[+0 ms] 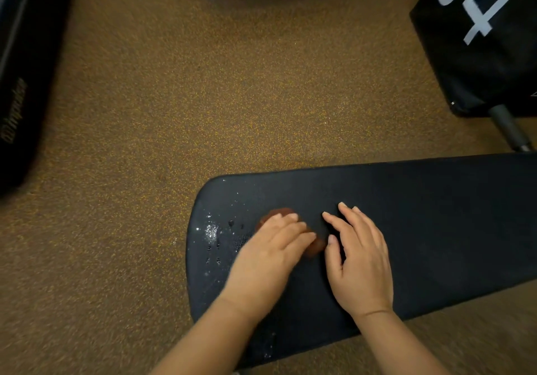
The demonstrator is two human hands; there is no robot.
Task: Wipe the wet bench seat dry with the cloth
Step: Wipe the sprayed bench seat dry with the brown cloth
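The cloth (pixel 293 234), a small reddish-brown wad, lies on the seat (pixel 436 229) at lower centre of the frame, mostly covered by the left hand (pixel 270 254). That hand's fingers (pixel 293 223) are pressed flat on the cloth, pinning rather than clenching it. The right hand (pixel 359 261) rests just beside it, fingers spread and released, touching the seat and holding nothing. Water drops (pixel 212 232) glisten left of the cloth, near the seat's rounded end; a smaller wet patch shows at the lower edge. The seat to the right looks dry. Judgement: wiping is under way. The next move calls for sweeping the cloth left over the drops. Speckled floor (pixel 203 84) surrounds the seat.
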